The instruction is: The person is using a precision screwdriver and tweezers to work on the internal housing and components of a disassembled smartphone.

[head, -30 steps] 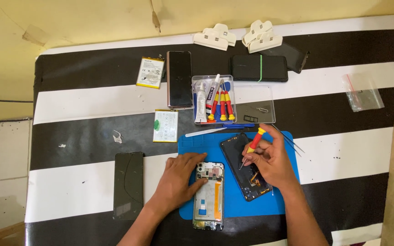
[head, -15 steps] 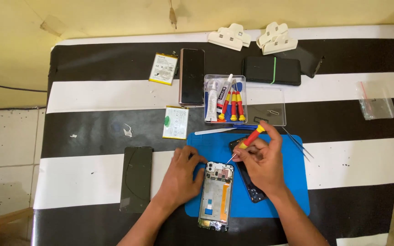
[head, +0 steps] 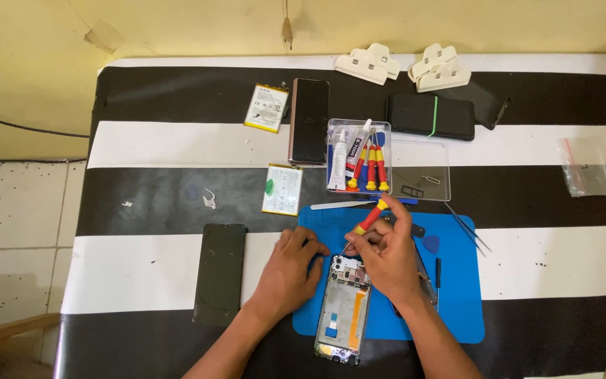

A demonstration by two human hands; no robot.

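An opened phone frame [head: 344, 309] with bare internals lies upright on a blue work mat [head: 457, 302]. My left hand [head: 290, 270] rests flat on the mat's left edge, its fingers touching the phone's top left corner. A red and yellow screwdriver [head: 367, 221] is pinched in my right hand [head: 386, 256], its tip pointing down at the phone's top end. Under my right hand lies a dark phone part [head: 426, 281], mostly hidden.
A clear tray [head: 358, 163] holds more screwdrivers and a glue tube. Two batteries [head: 266, 107] [head: 283, 189], a dark phone [head: 308, 120], a black screen panel [head: 219, 271], tweezers [head: 468, 228], white clips [head: 367, 63] and a black case [head: 429, 116] lie on the striped table.
My right hand has brought the screwdriver left, from over the dark part to the top of the opened phone. My left hand stayed by the phone. The view shifted.
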